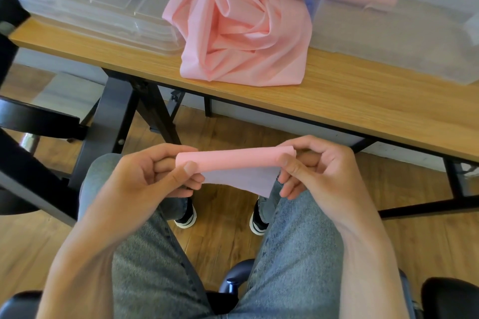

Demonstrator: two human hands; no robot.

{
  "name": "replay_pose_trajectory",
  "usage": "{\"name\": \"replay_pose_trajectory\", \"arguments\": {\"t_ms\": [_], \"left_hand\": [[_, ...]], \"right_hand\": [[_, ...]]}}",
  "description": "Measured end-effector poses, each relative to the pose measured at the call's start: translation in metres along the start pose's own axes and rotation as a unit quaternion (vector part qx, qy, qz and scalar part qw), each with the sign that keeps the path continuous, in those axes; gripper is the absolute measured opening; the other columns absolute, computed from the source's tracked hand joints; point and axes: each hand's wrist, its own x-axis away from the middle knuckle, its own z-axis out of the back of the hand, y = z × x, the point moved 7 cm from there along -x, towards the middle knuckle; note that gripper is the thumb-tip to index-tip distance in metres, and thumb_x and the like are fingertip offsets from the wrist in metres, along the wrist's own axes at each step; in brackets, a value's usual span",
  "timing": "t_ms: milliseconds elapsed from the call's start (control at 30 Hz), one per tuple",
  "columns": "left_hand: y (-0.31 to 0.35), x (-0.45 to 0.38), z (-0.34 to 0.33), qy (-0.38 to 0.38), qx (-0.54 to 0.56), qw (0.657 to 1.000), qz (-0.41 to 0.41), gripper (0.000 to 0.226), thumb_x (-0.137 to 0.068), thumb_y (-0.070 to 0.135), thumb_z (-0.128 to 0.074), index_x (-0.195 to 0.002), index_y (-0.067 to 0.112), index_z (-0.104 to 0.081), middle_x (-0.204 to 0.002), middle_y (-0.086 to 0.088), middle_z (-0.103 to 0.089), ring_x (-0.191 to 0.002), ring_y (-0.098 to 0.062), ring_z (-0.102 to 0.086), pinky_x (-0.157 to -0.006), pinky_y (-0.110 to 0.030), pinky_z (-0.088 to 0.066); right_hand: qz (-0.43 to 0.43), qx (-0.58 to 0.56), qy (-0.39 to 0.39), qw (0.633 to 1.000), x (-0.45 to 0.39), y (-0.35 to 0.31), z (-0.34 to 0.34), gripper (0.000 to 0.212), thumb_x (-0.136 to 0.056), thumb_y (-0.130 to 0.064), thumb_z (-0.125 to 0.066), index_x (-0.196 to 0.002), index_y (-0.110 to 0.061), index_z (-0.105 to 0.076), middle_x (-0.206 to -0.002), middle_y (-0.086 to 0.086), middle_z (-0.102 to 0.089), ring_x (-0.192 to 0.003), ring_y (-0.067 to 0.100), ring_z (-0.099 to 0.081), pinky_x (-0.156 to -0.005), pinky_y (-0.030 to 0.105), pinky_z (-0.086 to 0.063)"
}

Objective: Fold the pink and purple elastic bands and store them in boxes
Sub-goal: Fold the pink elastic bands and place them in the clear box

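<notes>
Above the lap, both hands [155, 171] pinch the pink band's [233, 159] ends — taut.

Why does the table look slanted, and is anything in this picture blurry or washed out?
In the head view, the wide-angle lens bends and tilts the wooden table; the clear storage box at top right looks hazy and washed out by bright light; the stacked clear lids blur toward the left edge; the folded pink band, between the left hand and right hand, stays fairly sharp.

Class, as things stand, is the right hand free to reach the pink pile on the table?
Probably not yet: the right hand and left hand both pinch the folded band. Nothing blocks the way to the pink pile.
</notes>
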Motion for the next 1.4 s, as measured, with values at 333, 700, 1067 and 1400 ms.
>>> {"name": "replay_pose_trajectory", "arguments": {"t_ms": [333,700,1067,1400], "left_hand": [[0.0071,0.0012,0.0013,0.015,-0.009,0.999,-0.041,0.037,-0.081,0.014,-0.069,-0.118,0.012,-0.066,-0.082,-0.012,-0.078,-0.075,-0.026,-0.077,-0.069,-0.034,-0.065],[0.0048,-0.0007,0.0063,0.049,0.049,0.997,-0.037,0.04,-0.082,0.011,-0.066,-0.121,0.011,-0.067,-0.095,-0.01,-0.08,-0.085,-0.025,-0.079,-0.073,-0.03,-0.064],[0.002,-0.0007,0.0026,0.044,0.005,0.999,-0.031,0.035,-0.079,0.021,-0.067,-0.112,0.01,-0.071,-0.085,-0.01,-0.079,-0.078,-0.025,-0.078,-0.069,-0.033,-0.065],[0.0013,-0.0023,0.001,0.07,0.042,0.996,-0.019,0.026,-0.087,0.023,-0.064,-0.104,0.004,-0.07,-0.078,-0.016,-0.077,-0.069,-0.031,-0.077,-0.062,-0.033,-0.065]], "right_hand": [[0.022,-0.051,0.003,0.998,-0.0009,-0.0052,-0.0017,0.019,-0.092,-0.015,-0.068,-0.109,-0.008,-0.073,-0.095,0.013,-0.079,-0.085,0.03,-0.079,-0.073,0.03,-0.064],[0.013,-0.023,-0.013,1.0,0.0001,-0.0032,-0.0007,0.022,-0.091,-0.01,-0.071,-0.113,-0.01,-0.071,-0.096,0.008,-0.081,-0.087,0.025,-0.08,-0.075,0.03,-0.064],[0.017,-0.041,0.007,0.999,-0.0004,-0.0023,0.0007,0.034,-0.09,-0.005,-0.074,-0.122,-0.014,-0.066,-0.1,0.006,-0.081,-0.09,0.024,-0.079,-0.078,0.026,-0.063],[0.037,-0.041,0.008,0.998,0.0005,-0.0069,-0.0007,0.021,-0.088,-0.013,-0.074,-0.109,-0.01,-0.074,-0.101,0.005,-0.081,-0.088,0.025,-0.08,-0.074,0.026,-0.063]]}}
